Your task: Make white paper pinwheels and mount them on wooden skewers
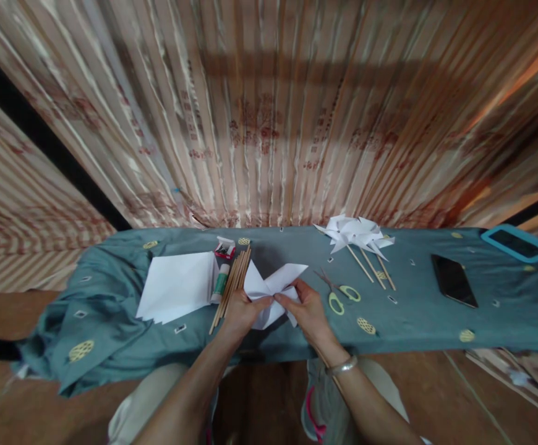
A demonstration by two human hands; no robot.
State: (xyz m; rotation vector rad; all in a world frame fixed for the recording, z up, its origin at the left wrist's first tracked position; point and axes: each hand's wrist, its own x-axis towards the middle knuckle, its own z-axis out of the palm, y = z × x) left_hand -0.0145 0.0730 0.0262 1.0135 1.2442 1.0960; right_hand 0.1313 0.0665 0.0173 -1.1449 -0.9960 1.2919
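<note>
Between my hands is a white paper pinwheel (pixel 276 281), its blades folded toward the middle. My left hand (pixel 243 309) grips its left side, the thumb pressed at the centre. From the other side my right hand (pixel 308 309) pinches the paper, its thumb also meeting the centre. Whether a pin sits under the thumbs cannot be made out. Just left of the pinwheel lies a bundle of thin wooden sticks (pixel 232 285). Scissors (pixel 338 293) with yellow-green handles rest to the right of my right hand, blades apart.
A stack of white paper squares (pixel 176 287) lies at left, beside a green-and-white glue stick (pixel 221 281) and a small red box (pixel 225 248). Finished paper pinwheels (pixel 355 235) on sticks lie at the back right. Farther right are a black phone (pixel 453 281) and a blue-framed tablet (pixel 519 243).
</note>
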